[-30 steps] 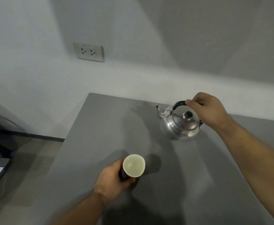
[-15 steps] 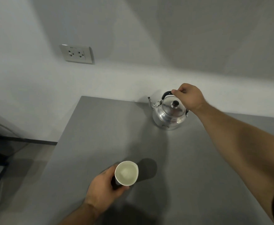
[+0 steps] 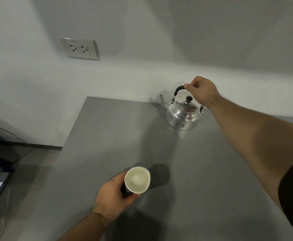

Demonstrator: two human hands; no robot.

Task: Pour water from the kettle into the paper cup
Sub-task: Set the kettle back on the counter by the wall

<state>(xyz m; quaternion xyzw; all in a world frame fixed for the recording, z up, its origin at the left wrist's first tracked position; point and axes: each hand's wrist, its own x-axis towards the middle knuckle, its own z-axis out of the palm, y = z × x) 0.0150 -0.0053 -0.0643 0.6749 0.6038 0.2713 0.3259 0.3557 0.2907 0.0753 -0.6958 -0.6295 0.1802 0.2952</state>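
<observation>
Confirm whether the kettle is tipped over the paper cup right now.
No: the kettle stands upright on the table, far from the paper cup.

The right hand [image 3: 202, 90] has raised the kettle [image 3: 184, 113] handle upright

We see bare table [image 3: 185, 171] between the kettle [image 3: 184, 113] and cup [image 3: 137, 180], a clear path. The wall [image 3: 142, 70] stands close behind the kettle; our right arm [image 3: 255, 136] crosses the table's right side.
</observation>
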